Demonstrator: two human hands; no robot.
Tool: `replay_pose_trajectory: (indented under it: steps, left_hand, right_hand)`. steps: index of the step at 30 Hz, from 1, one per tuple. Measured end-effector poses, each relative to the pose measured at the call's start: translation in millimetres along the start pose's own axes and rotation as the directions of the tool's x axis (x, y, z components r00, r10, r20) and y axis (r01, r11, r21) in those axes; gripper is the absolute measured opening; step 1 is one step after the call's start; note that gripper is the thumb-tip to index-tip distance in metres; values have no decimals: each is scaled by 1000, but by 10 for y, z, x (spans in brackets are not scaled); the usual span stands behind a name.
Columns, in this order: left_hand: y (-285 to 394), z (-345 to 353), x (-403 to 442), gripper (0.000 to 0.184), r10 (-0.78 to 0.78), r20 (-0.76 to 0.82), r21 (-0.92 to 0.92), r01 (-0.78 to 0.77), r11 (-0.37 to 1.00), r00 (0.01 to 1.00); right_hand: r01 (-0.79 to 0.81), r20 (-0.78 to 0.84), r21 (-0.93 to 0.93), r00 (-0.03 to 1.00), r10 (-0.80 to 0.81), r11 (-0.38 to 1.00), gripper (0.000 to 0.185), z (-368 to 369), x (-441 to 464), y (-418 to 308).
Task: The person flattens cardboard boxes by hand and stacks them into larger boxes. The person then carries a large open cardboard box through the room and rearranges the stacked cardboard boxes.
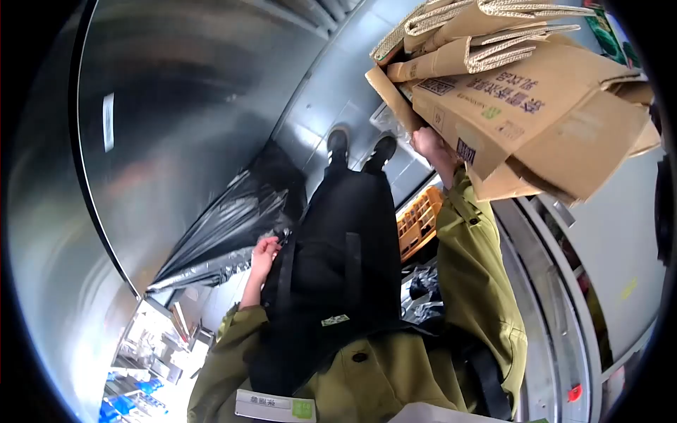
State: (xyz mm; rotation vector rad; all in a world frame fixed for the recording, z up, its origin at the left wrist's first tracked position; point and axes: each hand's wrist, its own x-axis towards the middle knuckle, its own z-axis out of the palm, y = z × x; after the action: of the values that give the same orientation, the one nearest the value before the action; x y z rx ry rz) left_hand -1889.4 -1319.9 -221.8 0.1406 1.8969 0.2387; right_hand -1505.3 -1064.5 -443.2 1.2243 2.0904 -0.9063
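My right hand [430, 145] is closed on the lower edge of a brown cardboard box [486, 116], printed with dark characters and partly flattened. Folded cardboard sheets [465, 53] lie against the box's far side. Down at my left side, my left hand [264, 255] has its fingers curled at the rim of a large black plastic bag [243, 204]. The bag spreads out to the left, and its contents are hidden.
A tall stainless steel surface [176, 120] fills the left. An orange plastic crate [419, 222] stands below my right forearm, beside a metal-edged counter [557, 303]. My shoes stand on grey floor tiles [303, 134]. Blue items [123, 404] show at lower left.
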Motion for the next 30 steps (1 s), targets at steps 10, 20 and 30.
replay_pose_trajectory:
  steps: [10, 20, 30]
  left_hand:
    - [348, -5, 455, 20, 325, 79, -14, -325, 946, 942]
    - [-390, 1671, 1380, 42, 117, 89, -36, -114, 993, 989]
    - [-1769, 1064, 1646, 18, 320, -29, 54, -318, 947, 947]
  right_hand:
    - [101, -109, 30, 989, -97, 994, 18, 1618, -266, -631]
    - [73, -35, -26, 997, -74, 997, 16, 2358, -1255, -1232]
    - [138, 7, 12, 990, -138, 990, 15, 3673, -1584, -2306]
